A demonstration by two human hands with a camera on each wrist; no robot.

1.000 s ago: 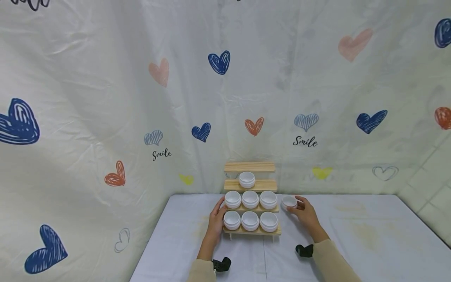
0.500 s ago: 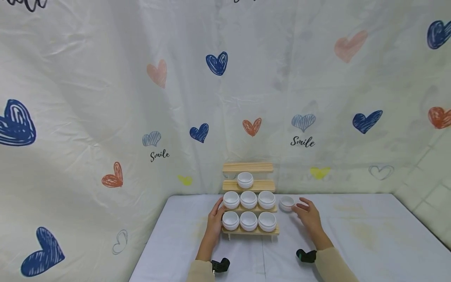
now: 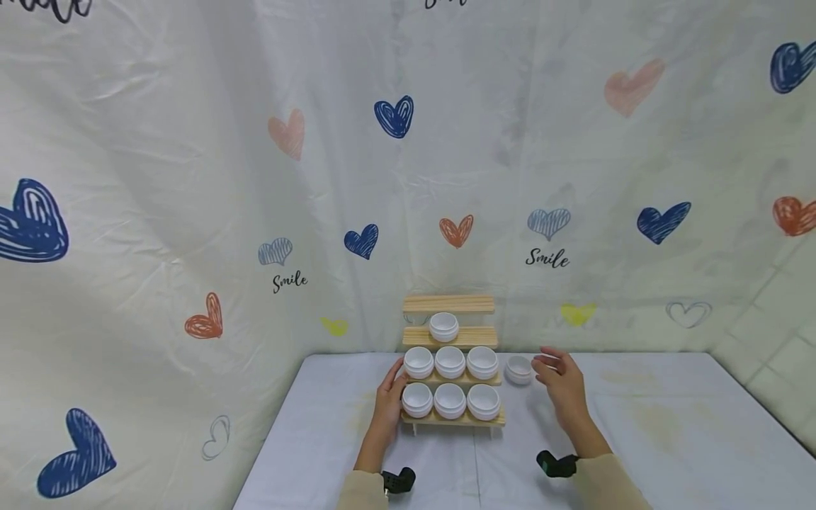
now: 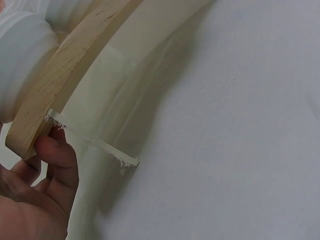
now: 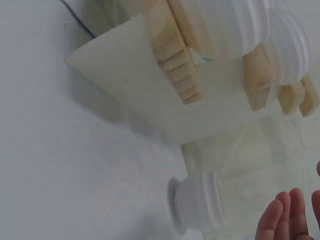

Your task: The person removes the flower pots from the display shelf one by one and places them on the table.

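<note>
A tiered wooden display stand (image 3: 454, 420) holds several small white cups, three on each of the two lower shelves and one cup (image 3: 444, 326) on a shelf above. My left hand (image 3: 386, 407) grips the stand's left side; in the left wrist view its curled fingers (image 4: 57, 155) hold the end of a wooden plank (image 4: 70, 65). A single white cup (image 3: 519, 370) stands upright on the table, just right of the stand. Beside it, slightly apart, my right hand (image 3: 564, 389) holds nothing, its fingers loosely extended in the right wrist view (image 5: 282, 215).
The top shelf (image 3: 449, 304) of the stand carries no cup. A white cloth covers the table (image 3: 650, 439). Behind it hangs a light curtain (image 3: 472, 163) printed with hearts, close to the table's back edge.
My right hand has let go of the cup beside the stand and moved a little to the right, its fingers lifting away. The left hand stays on the stand.
</note>
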